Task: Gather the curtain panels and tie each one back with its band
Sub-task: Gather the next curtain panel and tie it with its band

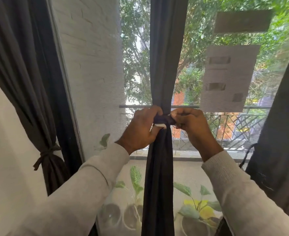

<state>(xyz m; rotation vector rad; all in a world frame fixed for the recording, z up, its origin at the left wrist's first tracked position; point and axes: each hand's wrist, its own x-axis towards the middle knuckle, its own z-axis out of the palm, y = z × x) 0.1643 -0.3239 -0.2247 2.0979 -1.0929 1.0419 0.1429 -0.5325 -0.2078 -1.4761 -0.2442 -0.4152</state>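
- the middle curtain panel (pixel 164 65) hangs straight down the centre of the window, already bunched into a narrow dark column and pinched in tight where your hands meet.
- your left hand (pixel 141 128) is curled in against the left side of that pinch point, fingers wrapped round the band (pixel 164 119) and the gathered cloth. there's a bit of something white (pixel 160 125) poking out under your fingers, can't tell what it is.
- your right hand (pixel 190 124) is on the other side, fingers curled and pinching the band's right end just beside the fabric. both hands sit nearly touching, with the dark band wrapped across the panel between them.
- whether the knot is actually made is hidden by your fingers, so i can't tell.
- over on the far left, the left curtain panel (pixel 26 68) is already gathered and tied with its own band (pixel 45 155), loose ends dangling.
- on the right edge, another dark panel (pixel 280 133) hangs there, with a thin dark cord (pixel 246 153) looping at its side.
- both arms are in light grey sleeves (pixel 82 193).
- behind the glass you've got trees, a metal railing (pixel 225 126) and some pale paper patches (pixel 228 77) stuck on the window.
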